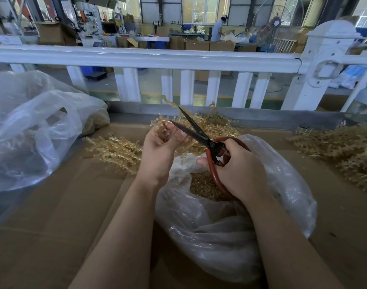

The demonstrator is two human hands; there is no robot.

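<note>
My right hand grips the red handles of a pair of scissors; the two dark blades stand apart, pointing up and left. My left hand pinches a small amber plastic sprue piece between fingers and thumb, right at the lower blade. Below both hands lies a clear plastic bag, its mouth showing a heap of small tan cut pieces.
Piles of amber plastic sprues lie on the cardboard-covered table: left, behind the hands and far right. A large clear bag sits at left. A white fence bounds the table's far edge.
</note>
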